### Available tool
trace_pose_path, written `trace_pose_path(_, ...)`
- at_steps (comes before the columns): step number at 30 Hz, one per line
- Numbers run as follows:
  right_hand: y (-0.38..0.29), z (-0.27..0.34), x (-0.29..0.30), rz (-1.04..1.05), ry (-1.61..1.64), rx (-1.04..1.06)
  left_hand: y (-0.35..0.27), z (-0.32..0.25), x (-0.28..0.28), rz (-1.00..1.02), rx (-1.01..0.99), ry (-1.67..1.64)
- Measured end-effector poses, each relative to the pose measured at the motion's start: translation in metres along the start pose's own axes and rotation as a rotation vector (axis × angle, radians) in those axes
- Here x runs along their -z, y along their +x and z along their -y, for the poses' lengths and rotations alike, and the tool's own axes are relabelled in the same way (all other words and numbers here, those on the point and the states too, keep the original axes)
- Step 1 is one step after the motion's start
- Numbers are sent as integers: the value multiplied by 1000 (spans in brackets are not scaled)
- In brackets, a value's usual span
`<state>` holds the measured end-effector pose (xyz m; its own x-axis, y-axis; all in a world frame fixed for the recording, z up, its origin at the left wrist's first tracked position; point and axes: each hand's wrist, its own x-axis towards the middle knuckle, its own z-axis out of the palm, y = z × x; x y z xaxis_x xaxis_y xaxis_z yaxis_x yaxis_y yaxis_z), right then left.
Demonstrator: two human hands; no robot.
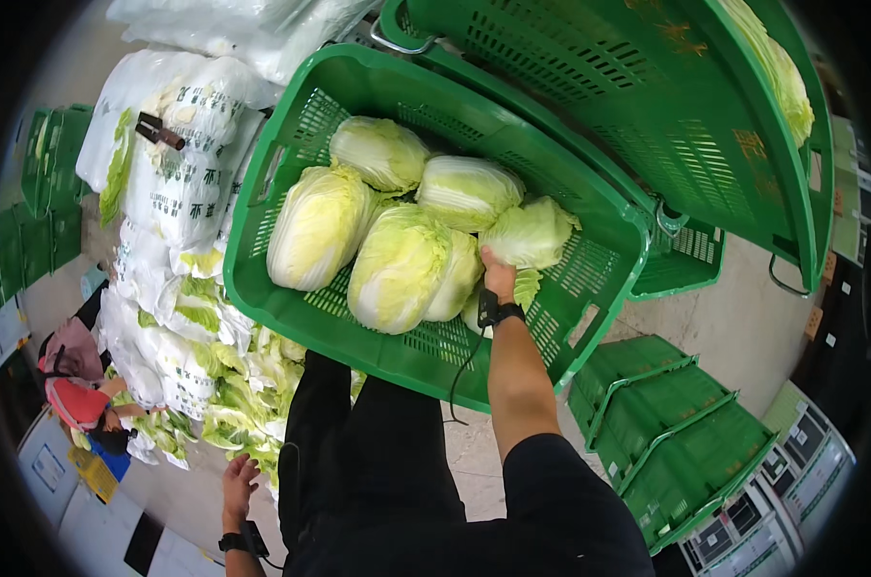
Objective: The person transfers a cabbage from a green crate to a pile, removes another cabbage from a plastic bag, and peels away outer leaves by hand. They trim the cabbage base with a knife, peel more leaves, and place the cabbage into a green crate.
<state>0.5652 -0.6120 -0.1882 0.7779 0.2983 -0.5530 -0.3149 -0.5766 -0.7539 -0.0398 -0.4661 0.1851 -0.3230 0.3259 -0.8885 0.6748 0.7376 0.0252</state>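
Observation:
A green perforated plastic crate (435,393) lies before me with several napa cabbages in it. My right hand (500,278) reaches inside and touches the lower left side of a pale green cabbage (529,234) at the crate's right; its fingers are mostly hidden, so its grip cannot be judged. Nearer the middle are a large yellow-green cabbage (399,270) and a white-green cabbage (470,191). My left hand (240,476) hangs low at the left with fingers apart and nothing in it, near loose cabbage leaves (244,422). Both wrists wear dark straps with small devices.
White plastic sacks (179,159) are piled at the left, with a dark brown tool or clip (160,131) on top. A large green crate (666,108) stands tilted at the upper right. Nested green crates (666,440) are at the lower right. Another person (78,400) bends down at the far left.

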Motion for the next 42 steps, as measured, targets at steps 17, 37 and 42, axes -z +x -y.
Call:
trace_pose_path(17, -186, 241, -22, 221, 417, 201, 39, -46, -12, 12, -327, -66)
trace_pose_path(37, -399, 284, -238, 1052, -1262, 878, -231, -46, 252, 631, -1755, 104)
trace_pose_path(42, -441, 227, -252, 864, -1496, 879, -161, 18, 287, 959, -1411, -400)
